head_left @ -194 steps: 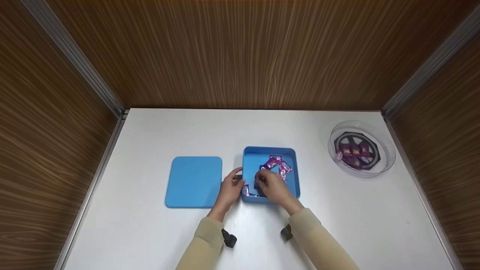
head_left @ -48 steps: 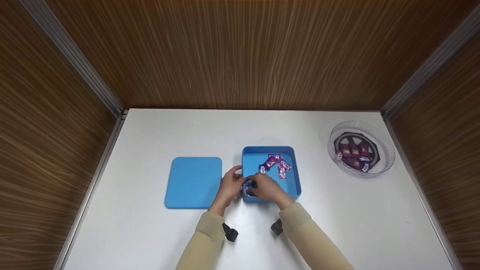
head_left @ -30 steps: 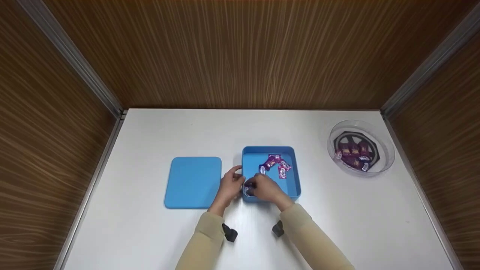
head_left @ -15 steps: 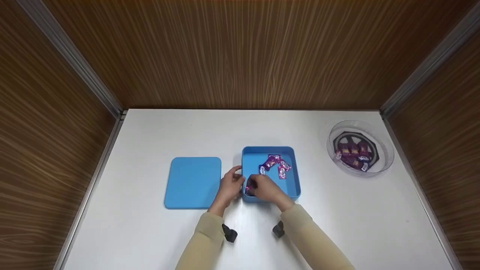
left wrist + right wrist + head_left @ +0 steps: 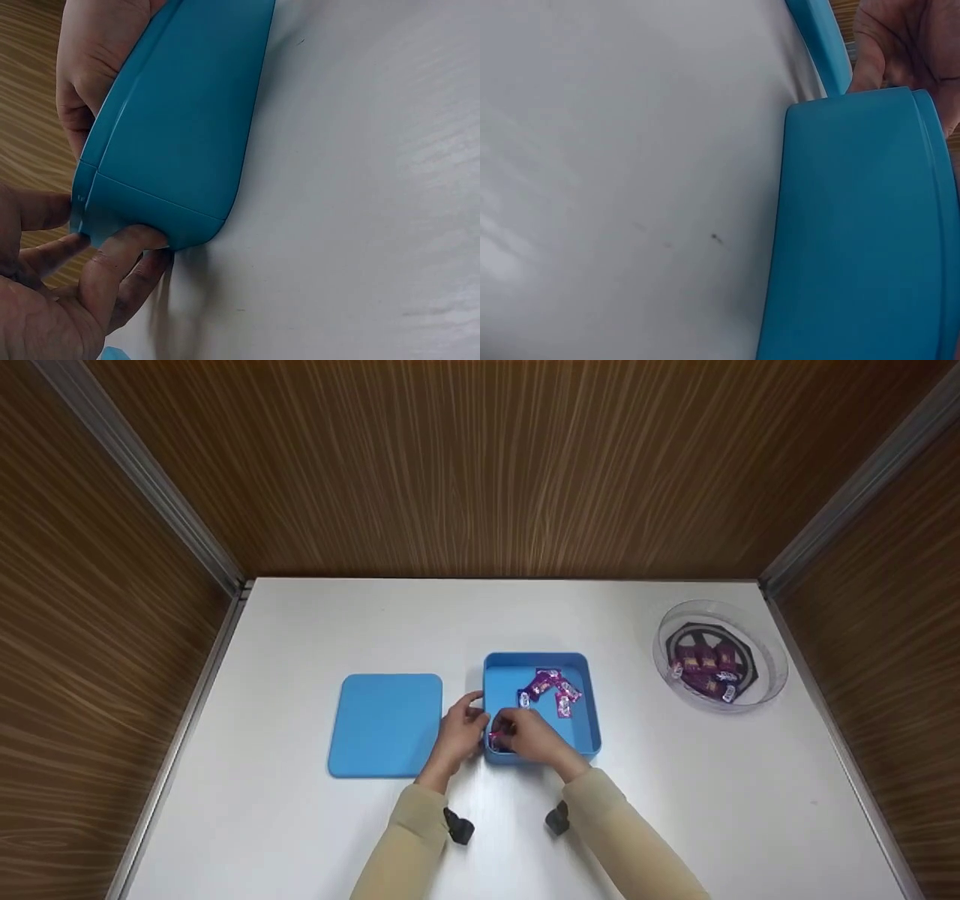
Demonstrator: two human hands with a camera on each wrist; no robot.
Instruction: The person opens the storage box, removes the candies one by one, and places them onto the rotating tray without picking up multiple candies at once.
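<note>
A square blue box (image 5: 504, 679) stands on the table. My left hand (image 5: 459, 733) rests against the outside of its left wall; in the left wrist view, the fingertips touch the wall and rim near a corner. My right hand (image 5: 536, 737) reaches inside at the front left corner, thumb and fingers pinching a small wrapped candy (image 5: 493, 740), mostly hidden by the hand. Other purple and pink wrapped candies (image 5: 541, 685) lie loose on the box floor behind it. In the right wrist view the box's outer wall (image 5: 862, 225) hides the fingertips.
Left of the box lies a flat blue lid (image 5: 386, 726). At the far right of the white table (image 5: 315, 622), a clear round bowl (image 5: 776, 671) holds several larger purple packets and some small candies. Wood-grain panels (image 5: 480, 465) enclose the back and sides.
Since the first frame, my right hand has moved left to the box's front left corner, and another small candy shows in the bowl. Lately only its fingers shift slightly. My left hand stays put.
</note>
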